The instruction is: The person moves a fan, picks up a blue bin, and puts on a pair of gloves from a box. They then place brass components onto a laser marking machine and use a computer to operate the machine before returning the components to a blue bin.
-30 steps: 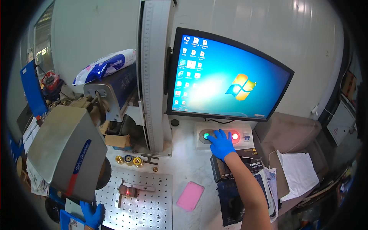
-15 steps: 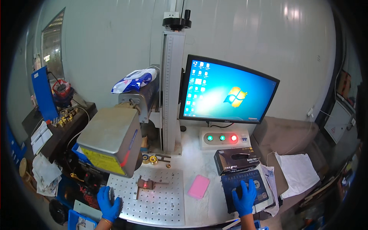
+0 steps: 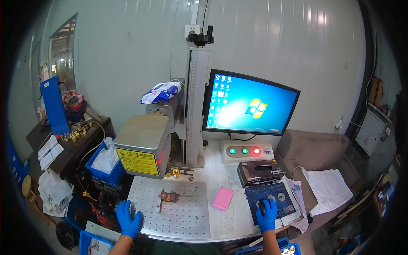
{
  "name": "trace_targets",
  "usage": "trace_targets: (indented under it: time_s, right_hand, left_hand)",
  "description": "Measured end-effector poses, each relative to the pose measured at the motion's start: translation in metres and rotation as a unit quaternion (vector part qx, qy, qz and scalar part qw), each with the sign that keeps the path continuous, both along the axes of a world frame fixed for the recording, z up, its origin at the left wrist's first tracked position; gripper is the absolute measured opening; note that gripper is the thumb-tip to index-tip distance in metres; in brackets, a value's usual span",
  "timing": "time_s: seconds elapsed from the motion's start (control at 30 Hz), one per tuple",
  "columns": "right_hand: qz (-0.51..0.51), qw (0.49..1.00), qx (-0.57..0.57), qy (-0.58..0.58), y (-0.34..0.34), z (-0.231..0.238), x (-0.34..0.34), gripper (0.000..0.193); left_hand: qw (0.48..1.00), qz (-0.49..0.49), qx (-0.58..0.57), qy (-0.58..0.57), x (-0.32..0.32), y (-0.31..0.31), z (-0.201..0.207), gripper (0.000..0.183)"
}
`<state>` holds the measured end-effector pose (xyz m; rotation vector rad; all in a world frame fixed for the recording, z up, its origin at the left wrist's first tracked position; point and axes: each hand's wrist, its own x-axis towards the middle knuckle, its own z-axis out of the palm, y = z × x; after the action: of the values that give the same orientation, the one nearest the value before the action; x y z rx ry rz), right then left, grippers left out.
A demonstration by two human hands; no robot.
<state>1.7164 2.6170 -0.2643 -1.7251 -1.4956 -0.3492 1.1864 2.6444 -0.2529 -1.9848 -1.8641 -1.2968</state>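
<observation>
My right hand [image 3: 266, 218], in a blue glove, rests over a black computer mouse [image 3: 262, 207], its fingers around it. The mouse is on a dark blue printed pad [image 3: 278, 199]. At the left edge of the perforated metal plate [image 3: 178, 219], my blue-gloved left hand [image 3: 128, 219] has its fingers and thumb curled about a small greyish piece, mostly hidden and too unclear to name. A brownish metal fixture [image 3: 169, 196] with rod-like arms sits on the plate. Above it hangs the box-shaped head of a marking machine [image 3: 142, 144] with a yellow label.
A monitor [image 3: 250, 104] showing a desktop stands behind a control box [image 3: 247, 151] with lit green and red buttons. A pink case [image 3: 222, 198] and a black glove box [image 3: 261, 174] lie on the table. Blue bins [image 3: 106, 165] stand left; brass parts [image 3: 176, 172] lie behind the plate.
My view has shifted, so the machine head and its label show more fully. My right hand now covers the mouse from lower down, fingers less spread. Left hand stays by the plate's edge.
</observation>
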Motion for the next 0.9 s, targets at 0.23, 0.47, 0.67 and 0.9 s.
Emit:
trace_targets:
  time_s: [0.23,0.47,0.67,0.9]
  right_hand:
    - [0.004,1.0,-0.015,0.008,-0.0015,-0.0063,0.003,0.052]
    - [0.008,0.999,-0.038,0.024,-0.0067,-0.0005,-0.0006,0.052]
    - [0.016,0.999,-0.03,0.021,-0.0047,-0.0016,0.0019,0.053]
    - [0.01,0.999,-0.041,0.027,-0.0059,0.0014,0.0006,0.052]
  left_hand:
    - [1.0,-0.005,0.002,0.011,0.0001,0.0023,-0.0042,0.059]
    - [1.0,-0.002,0.012,0.018,0.0035,0.0006,-0.0021,0.058]
    - [1.0,0.002,0.01,0.018,0.0026,0.0003,-0.0065,0.056]
    - [1.0,-0.004,0.007,0.006,0.0045,-0.0002,-0.005,0.055]
